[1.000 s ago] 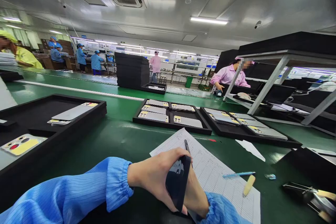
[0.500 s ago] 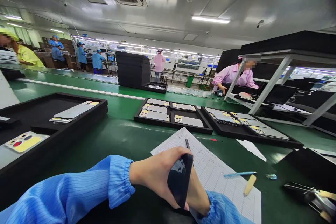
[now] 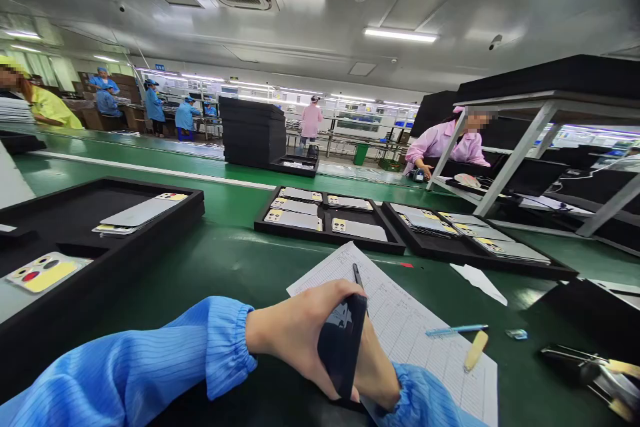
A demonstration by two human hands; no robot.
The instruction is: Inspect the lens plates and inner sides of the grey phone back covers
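My left hand (image 3: 295, 320) is closed around the edges of a black phone (image 3: 343, 347) with a glossy, reflecting face, tilted up near the bottom middle. Behind the phone is my right hand (image 3: 377, 367), close against it; its fingers are mostly hidden, so its grip does not show. A dark pen-like stick (image 3: 357, 275) pokes up just past my left fingers. Below both hands lies a printed sheet (image 3: 410, 320) with a table and handwriting. On its right side rest a blue pen (image 3: 455, 331) and a small cream-coloured piece (image 3: 475, 351).
Black trays with grey phone back panels lie left (image 3: 150, 233), middle (image 3: 330, 250) and right (image 3: 510, 265) on the green table (image 3: 235, 267). A tray stack (image 3: 253, 130) stands behind. Tweezer-like tools (image 3: 595, 373) lie right. A co-worker in pink (image 3: 445, 141) sits across, beside a metal rack (image 3: 520, 153).
My hands and the phone hold almost the same pose. In the background, the standing person in pink has shifted slightly to the right.
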